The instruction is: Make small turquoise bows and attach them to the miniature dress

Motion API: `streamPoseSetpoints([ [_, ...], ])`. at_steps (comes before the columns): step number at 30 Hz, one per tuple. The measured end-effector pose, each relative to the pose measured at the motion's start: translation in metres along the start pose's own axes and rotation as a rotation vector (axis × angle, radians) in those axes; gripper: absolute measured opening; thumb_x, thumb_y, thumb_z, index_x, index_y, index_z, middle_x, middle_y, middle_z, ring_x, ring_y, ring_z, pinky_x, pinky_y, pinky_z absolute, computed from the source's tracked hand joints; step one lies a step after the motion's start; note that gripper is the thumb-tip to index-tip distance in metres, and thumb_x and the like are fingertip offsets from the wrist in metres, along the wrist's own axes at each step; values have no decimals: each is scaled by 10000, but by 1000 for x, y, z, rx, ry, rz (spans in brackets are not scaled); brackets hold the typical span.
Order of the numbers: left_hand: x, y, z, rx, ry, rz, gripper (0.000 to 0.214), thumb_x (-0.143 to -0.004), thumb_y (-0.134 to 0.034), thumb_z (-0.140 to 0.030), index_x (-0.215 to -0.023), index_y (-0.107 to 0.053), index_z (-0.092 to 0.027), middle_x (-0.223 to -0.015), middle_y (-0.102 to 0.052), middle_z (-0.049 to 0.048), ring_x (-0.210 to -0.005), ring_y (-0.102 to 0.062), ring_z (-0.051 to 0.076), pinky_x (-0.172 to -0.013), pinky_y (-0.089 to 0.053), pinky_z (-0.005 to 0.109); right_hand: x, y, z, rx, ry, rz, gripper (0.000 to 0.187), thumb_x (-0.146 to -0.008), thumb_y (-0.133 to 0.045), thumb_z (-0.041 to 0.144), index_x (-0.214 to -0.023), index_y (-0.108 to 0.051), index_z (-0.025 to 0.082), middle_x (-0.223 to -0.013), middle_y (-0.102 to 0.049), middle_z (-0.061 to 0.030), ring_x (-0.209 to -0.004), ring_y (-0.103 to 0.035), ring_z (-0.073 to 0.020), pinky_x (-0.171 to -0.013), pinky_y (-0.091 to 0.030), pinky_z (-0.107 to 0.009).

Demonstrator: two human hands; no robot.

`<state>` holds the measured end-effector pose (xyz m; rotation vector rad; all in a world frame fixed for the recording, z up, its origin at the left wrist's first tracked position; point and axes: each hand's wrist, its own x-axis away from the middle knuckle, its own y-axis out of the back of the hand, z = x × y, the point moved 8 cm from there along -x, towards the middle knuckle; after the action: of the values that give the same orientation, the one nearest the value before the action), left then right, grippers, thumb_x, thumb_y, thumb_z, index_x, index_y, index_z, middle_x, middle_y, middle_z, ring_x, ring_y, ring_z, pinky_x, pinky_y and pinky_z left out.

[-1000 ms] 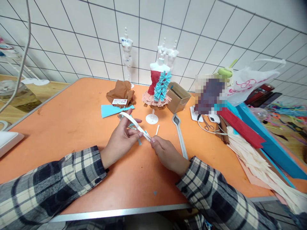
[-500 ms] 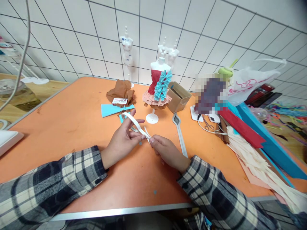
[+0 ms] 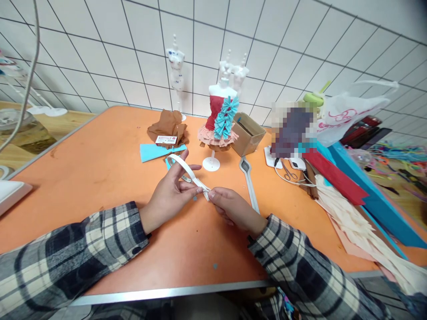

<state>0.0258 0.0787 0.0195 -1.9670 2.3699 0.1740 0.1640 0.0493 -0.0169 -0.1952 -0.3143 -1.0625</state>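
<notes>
A narrow roll of white tape [image 3: 188, 170] hangs looped around the fingers of my left hand [image 3: 167, 195]. The thumb and a finger of that hand pinch its lower side. My right hand [image 3: 235, 208] is closed, thumb against finger, on the tape's loose end, and the tips of both hands almost meet. Beyond them a small mannequin [image 3: 221, 111] stands upright on a round white base, in a red bodice with turquoise ruffles and a pink fringed skirt. A grey tool with a diamond-shaped opening [image 3: 249, 184] lies just past my right hand.
Brown crepe paper [image 3: 168, 124] and a folded blue sheet [image 3: 156, 152] lie behind my left hand. A cardboard box [image 3: 248, 135] stands behind the mannequin. To the right are scissors [image 3: 289, 171], cream paper strips [image 3: 347, 213] and a blue paper roll [image 3: 383, 204]. Bare mannequins line the wall.
The short tape end that stuck up between my hands now lies lower, near my right fingertips. My right fingers have shifted slightly; the left hand keeps its hold.
</notes>
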Motion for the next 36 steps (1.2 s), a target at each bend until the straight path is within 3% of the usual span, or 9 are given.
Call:
streamPoseSetpoints([
  [17,-2,1,0,16,10,-2,996,-738,-736,-211,-1517,-133,-356,-1339,-529,114,-692,-721,128,-674,-584,285,5,-7,3,-93,-38,24,307,-900,-465,507,-773,-422,230,-503,-267,109,-384,-168,-68,-303,-199,-168],
  [21,-3,0,2,-6,26,15,992,-735,-726,-216,-1516,-130,-352,-1319,-523,106,-684,-713,122,-660,-575,279,2,-2,-1,-10,-47,-19,307,-896,-465,505,-777,-434,224,-516,-273,103,-387,-189,-67,-333,-196,-184],
  [26,-5,2,0,12,40,24,997,-717,-731,-213,-1511,-144,-350,-1263,-533,96,-689,-699,131,-651,-582,305,-2,20,7,256,62,-172,317,-893,-474,474,-740,-466,197,-578,-351,66,-472,-292,-73,-446,-214,-210],
  [31,-7,8,-2,83,34,6,933,-746,-718,-213,-1500,-184,-347,-1238,-534,83,-748,-658,126,-691,-585,321,4,20,27,348,235,-107,381,-883,-499,488,-661,-420,189,-626,-317,46,-571,-309,-93,-527,-230,-238],
  [34,-7,6,-1,120,27,36,911,-768,-691,-184,-1502,-176,-345,-1239,-528,74,-752,-627,101,-718,-570,306,10,28,35,327,328,-250,310,-864,-539,427,-680,-448,195,-600,-320,52,-564,-321,-101,-537,-251,-244],
  [36,-5,3,0,125,34,55,906,-774,-681,-163,-1503,-175,-347,-1235,-532,69,-726,-604,84,-711,-557,287,11,30,34,316,342,-326,203,-847,-569,396,-801,-540,200,-573,-309,66,-534,-312,-104,-525,-252,-243],
])
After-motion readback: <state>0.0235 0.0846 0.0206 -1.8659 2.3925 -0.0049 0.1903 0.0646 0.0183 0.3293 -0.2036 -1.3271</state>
